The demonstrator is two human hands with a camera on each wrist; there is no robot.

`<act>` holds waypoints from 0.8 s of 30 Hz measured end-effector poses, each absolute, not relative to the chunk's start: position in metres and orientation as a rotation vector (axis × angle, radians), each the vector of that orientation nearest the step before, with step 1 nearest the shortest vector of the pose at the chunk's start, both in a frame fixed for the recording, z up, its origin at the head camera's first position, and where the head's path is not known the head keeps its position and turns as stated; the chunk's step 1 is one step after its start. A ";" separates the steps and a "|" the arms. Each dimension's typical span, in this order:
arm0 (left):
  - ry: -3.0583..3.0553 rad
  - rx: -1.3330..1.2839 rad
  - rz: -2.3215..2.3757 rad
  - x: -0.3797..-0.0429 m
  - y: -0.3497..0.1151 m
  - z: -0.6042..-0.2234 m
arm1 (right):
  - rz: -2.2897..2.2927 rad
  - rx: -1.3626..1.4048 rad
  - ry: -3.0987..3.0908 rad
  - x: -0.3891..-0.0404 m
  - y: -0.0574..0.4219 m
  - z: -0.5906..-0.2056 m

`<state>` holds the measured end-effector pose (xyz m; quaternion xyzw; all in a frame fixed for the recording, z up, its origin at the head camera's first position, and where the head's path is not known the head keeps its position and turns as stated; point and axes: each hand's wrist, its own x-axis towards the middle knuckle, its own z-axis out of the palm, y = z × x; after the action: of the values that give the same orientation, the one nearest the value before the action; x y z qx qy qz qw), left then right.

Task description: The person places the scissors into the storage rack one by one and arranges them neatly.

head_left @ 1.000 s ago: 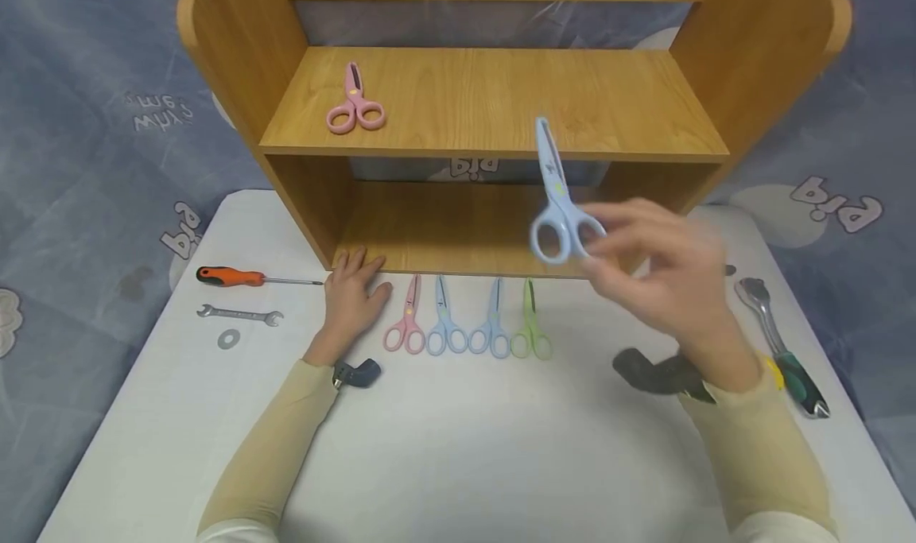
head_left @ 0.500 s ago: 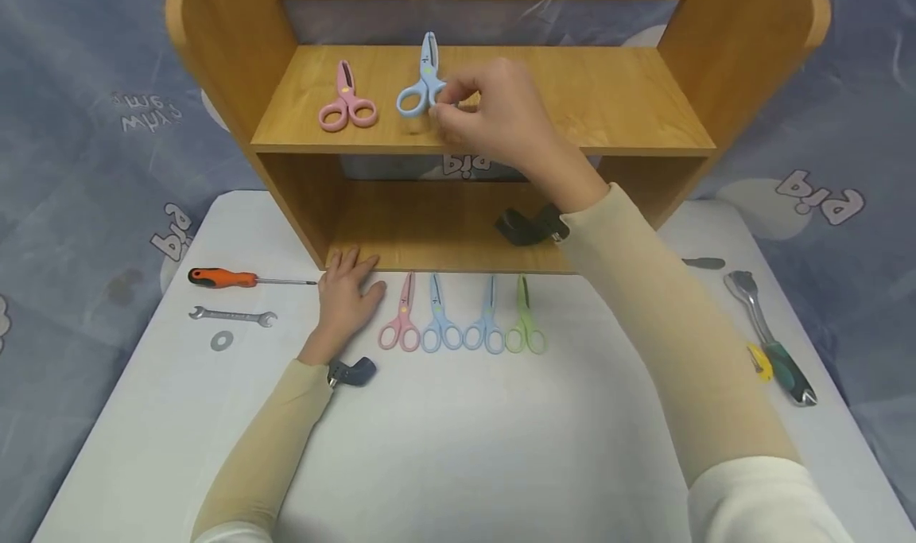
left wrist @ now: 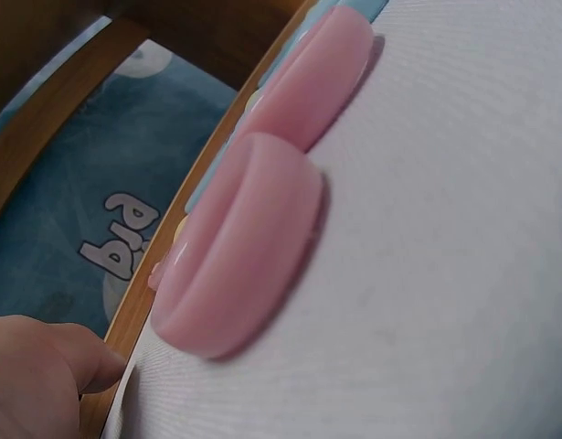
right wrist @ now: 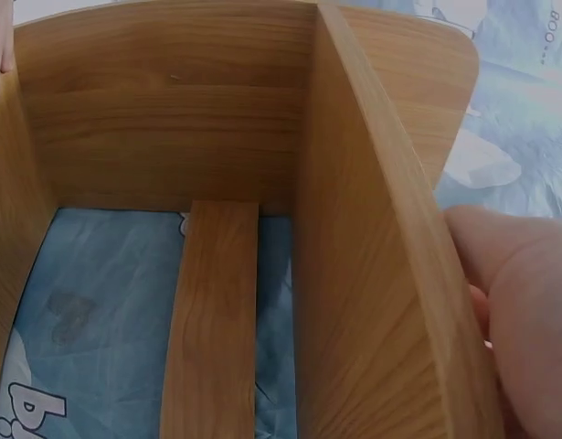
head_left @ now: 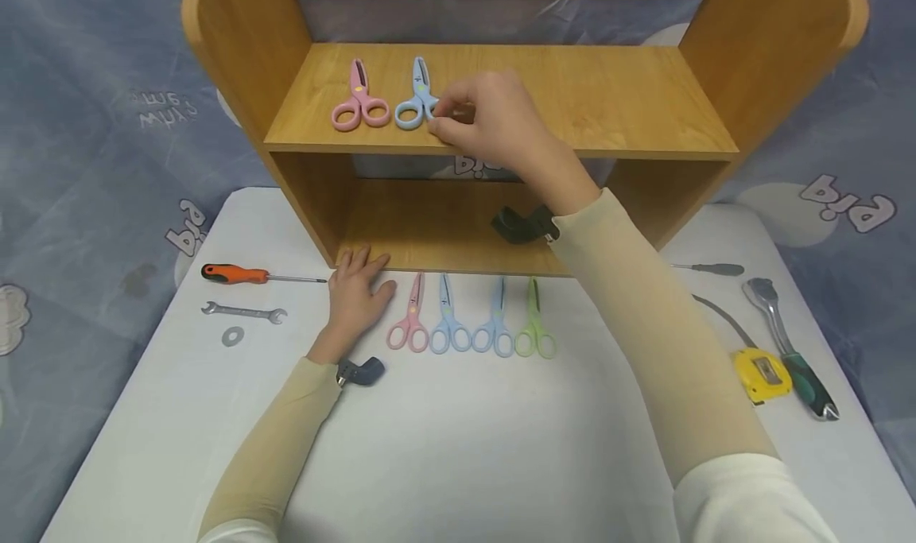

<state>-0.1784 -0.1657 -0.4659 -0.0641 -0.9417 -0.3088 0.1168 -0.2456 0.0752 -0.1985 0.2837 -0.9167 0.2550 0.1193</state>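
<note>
My right hand (head_left: 494, 118) pinches the right-hand loop of a pair of blue scissors (head_left: 421, 90) at the front of the upper shelf, blades pointing to the back. Just left of it lies a pair of pink scissors (head_left: 359, 94). My left hand (head_left: 354, 300) rests with spread fingers at the front edge of the lower shelf. Beside it on the table runs a row of pink scissors (head_left: 413, 312), two blue pairs and green scissors (head_left: 533, 311). The left wrist view shows the pink handle loops (left wrist: 262, 247) close up. In the right wrist view, the shelf board hides my fingertips.
A wooden shelf unit (head_left: 572, 98) stands at the back of the white table (head_left: 458, 447). On the left lie an orange screwdriver (head_left: 236, 274), a wrench (head_left: 245, 312) and a washer (head_left: 232, 335). A yellow tape measure (head_left: 762, 374) and a green-handled tool (head_left: 809, 384) lie right.
My right hand has carried the blue scissors from above the table's right side leftward to the upper shelf and lowered them beside the pink pair. My left hand stays at the lower shelf edge.
</note>
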 end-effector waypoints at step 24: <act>-2.743 -0.193 -0.901 -0.181 -0.165 -0.467 | 1.102 0.782 -2.402 -0.110 0.222 -0.357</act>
<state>-0.1808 -0.1652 -0.4673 -0.0663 -0.9406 -0.3090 0.1239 -0.1102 0.2221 -0.3575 0.2785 -0.8554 0.3924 0.1917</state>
